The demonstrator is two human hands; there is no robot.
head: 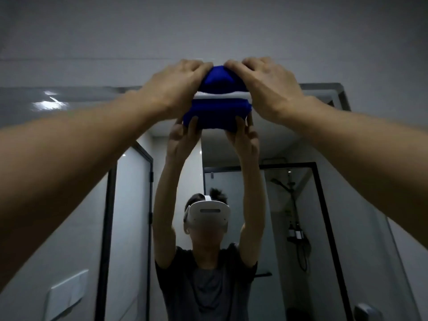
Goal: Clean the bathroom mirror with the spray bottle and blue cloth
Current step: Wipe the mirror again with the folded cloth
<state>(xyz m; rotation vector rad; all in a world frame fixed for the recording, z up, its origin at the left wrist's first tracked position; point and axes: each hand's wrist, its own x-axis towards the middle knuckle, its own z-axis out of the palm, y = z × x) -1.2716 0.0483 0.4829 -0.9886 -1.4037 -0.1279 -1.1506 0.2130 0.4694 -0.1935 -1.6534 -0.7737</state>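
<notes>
In the mirror (301, 205), the person wears a white headset (207, 216) and what looks like a dark grey short-sleeved T-shirt (206, 286).

Both hands, left (178, 82) and right (266, 82), grip blue cloth (220, 79) against mirror (301, 140) top edge.

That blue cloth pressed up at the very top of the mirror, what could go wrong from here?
1. Both hands, left and right, hold the blue cloth right at the top edge of the mirror, so a wipe might ride over the edge and leave a missed strip.
2. The arms are stretched high overhead, so pressure may be uneven and streaks could remain.
</notes>
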